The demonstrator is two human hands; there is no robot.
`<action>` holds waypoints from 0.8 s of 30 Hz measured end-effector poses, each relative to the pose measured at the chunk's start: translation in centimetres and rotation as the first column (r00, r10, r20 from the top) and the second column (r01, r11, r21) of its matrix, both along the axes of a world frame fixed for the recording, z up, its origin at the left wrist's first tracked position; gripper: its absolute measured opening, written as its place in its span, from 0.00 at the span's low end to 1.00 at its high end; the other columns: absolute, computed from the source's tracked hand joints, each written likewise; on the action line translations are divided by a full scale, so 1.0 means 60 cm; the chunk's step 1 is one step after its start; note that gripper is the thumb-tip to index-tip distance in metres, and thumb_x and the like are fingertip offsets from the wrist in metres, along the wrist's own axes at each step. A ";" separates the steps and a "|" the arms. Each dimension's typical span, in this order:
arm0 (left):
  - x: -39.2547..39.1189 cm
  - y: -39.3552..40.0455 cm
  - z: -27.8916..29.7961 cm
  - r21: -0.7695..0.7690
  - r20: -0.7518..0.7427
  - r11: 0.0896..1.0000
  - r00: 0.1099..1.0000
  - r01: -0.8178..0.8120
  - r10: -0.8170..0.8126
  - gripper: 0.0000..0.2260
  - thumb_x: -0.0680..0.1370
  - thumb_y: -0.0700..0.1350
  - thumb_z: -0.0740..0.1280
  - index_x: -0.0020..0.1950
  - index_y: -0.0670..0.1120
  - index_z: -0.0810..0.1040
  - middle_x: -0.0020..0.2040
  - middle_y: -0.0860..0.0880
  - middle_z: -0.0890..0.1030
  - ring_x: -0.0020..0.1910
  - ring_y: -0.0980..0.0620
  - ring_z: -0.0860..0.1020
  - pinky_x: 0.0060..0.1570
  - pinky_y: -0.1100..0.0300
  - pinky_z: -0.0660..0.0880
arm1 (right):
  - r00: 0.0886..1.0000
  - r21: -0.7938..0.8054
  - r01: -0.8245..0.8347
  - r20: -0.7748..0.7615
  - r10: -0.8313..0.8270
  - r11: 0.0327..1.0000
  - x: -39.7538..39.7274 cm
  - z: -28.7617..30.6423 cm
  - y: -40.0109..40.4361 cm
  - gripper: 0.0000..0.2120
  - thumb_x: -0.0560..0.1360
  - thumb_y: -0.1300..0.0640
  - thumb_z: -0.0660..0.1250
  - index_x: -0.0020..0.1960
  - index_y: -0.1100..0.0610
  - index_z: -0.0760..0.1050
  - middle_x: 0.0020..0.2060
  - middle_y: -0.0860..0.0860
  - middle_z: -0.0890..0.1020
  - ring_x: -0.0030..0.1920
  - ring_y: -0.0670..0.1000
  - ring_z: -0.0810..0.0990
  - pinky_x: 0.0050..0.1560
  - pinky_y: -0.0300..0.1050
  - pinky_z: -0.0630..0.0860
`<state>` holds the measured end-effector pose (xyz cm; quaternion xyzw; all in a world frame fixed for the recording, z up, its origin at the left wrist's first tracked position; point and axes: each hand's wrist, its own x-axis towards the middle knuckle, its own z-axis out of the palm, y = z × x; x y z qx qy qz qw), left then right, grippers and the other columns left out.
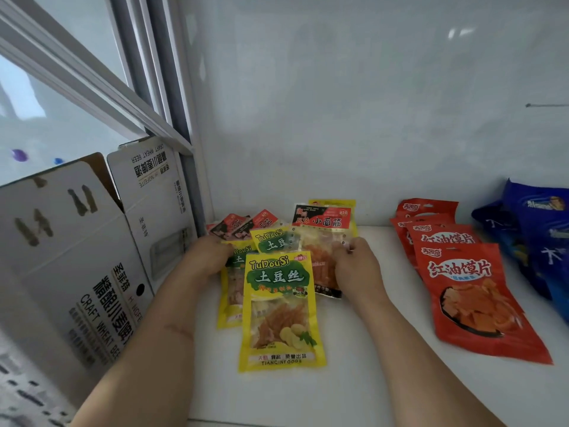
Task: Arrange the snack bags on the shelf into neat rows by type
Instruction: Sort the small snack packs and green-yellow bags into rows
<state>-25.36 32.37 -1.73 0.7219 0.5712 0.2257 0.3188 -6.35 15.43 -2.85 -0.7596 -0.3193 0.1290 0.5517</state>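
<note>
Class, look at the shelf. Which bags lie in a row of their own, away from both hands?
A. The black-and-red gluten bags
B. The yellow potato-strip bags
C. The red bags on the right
C: the red bags overlap in one row, clear of the left hand and the right hand, which both rest among the yellow bags.

We cannot see our left hand's fingertips [226, 248], tucked among the yellow bags [234, 291]. The blue bags [535, 238] run off the right edge; the cardboard box [77, 257] off the left.

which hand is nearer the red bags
Right. The right hand rests on the mixed pile, just left of the red bags; the left hand is at the pile's far left side.
</note>
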 end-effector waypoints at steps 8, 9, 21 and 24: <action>0.030 -0.030 0.017 0.282 0.226 0.943 0.968 -0.176 0.113 0.19 0.81 0.50 0.63 0.66 0.40 0.77 0.66 0.39 0.78 0.65 0.39 0.76 0.66 0.46 0.72 | 0.994 0.064 0.064 -0.090 -0.058 0.996 0.006 -0.002 -0.007 0.09 0.82 0.51 0.60 0.55 0.56 0.72 0.47 0.51 0.79 0.48 0.53 0.77 0.46 0.45 0.69; 0.039 -0.034 0.020 0.333 0.170 0.936 0.984 -0.114 0.059 0.22 0.81 0.54 0.62 0.70 0.41 0.75 0.69 0.41 0.76 0.67 0.40 0.74 0.68 0.46 0.71 | 0.992 0.082 0.094 -0.094 -0.086 0.992 0.008 -0.001 -0.008 0.09 0.82 0.51 0.60 0.54 0.57 0.72 0.44 0.51 0.78 0.46 0.53 0.76 0.45 0.45 0.68; 0.102 -0.065 0.008 0.093 -0.479 0.911 0.820 0.402 -0.313 0.28 0.79 0.70 0.51 0.76 0.61 0.66 0.82 0.51 0.54 0.80 0.41 0.47 0.76 0.38 0.45 | 0.971 0.078 0.191 -0.160 -0.177 0.979 0.037 -0.003 -0.010 0.08 0.82 0.54 0.59 0.56 0.58 0.72 0.38 0.45 0.74 0.38 0.46 0.73 0.40 0.45 0.67; 0.094 -0.055 0.003 0.108 -0.486 0.900 0.812 0.422 -0.323 0.24 0.78 0.68 0.57 0.70 0.60 0.74 0.79 0.51 0.62 0.79 0.41 0.54 0.76 0.40 0.52 | 0.973 0.049 0.188 -0.149 -0.179 0.981 0.037 -0.004 -0.007 0.08 0.82 0.54 0.59 0.56 0.58 0.72 0.37 0.44 0.73 0.41 0.50 0.73 0.43 0.44 0.67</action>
